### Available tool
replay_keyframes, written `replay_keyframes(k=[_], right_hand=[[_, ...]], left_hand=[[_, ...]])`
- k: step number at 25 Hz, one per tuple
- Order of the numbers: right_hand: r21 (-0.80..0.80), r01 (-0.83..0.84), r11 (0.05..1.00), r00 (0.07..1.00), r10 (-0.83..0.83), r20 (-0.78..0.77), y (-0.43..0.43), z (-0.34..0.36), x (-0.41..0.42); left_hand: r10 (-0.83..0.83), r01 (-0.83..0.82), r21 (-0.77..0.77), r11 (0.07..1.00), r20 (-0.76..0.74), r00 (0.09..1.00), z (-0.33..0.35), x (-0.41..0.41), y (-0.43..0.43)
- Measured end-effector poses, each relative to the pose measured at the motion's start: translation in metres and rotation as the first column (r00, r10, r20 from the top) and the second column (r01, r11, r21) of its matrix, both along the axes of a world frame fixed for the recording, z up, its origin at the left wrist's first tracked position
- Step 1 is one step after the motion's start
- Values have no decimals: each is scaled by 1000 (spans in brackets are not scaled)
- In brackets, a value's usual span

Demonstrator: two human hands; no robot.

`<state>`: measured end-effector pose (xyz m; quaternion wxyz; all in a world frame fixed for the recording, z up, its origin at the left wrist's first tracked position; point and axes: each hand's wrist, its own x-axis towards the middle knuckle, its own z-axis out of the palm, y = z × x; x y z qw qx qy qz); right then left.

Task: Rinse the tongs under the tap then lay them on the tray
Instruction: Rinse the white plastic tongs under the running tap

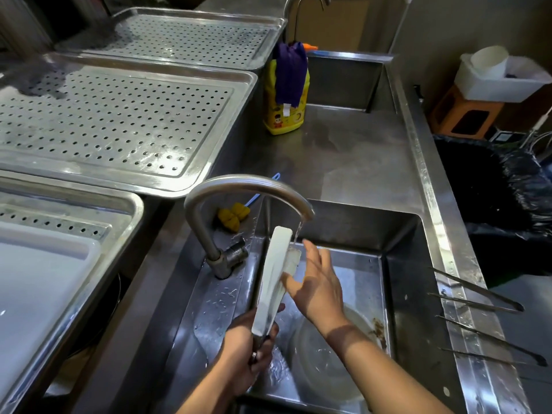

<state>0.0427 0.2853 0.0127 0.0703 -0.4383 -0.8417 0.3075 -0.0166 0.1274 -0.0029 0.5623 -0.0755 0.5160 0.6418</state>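
Observation:
White-bladed tongs [273,276] stand tilted over the steel sink [409,294], tips up beside the thin water stream from the curved tap [239,186]. My left hand [248,351] grips their dark handle end at the bottom. My right hand [316,282] has its fingers spread and its thumb rubbing the right blade near the stream. Perforated steel trays [119,121] lie on the counter to the left; the nearest tray [89,234] holds a white board.
Two thin metal tongs [484,297] [493,339] rest across the sink's right rim. A yellow detergent bottle [285,112] draped with a purple cloth stands behind the sink. A yellow brush [233,216] lies behind the tap. A black-lined bin [493,198] sits right. A bowl [325,363] lies in the sink.

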Motion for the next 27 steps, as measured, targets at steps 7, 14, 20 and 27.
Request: replay_keyframes(k=[7, 14, 20, 27], right_hand=[[311, -307, 899, 941, 237, 243, -4, 1, 9], [336, -371, 866, 921, 297, 252, 4, 0, 9], [354, -438, 826, 897, 373, 239, 9, 3, 15], [327, -436, 838, 899, 386, 208, 14, 6, 19]], left_hand=[[-20, 18, -57, 998, -50, 999, 12, -6, -12], [-28, 29, -34, 999, 30, 999, 16, -7, -20], [-31, 30, 12, 999, 78, 996, 15, -8, -21], [-17, 18, -13, 1000, 65, 998, 11, -10, -12]])
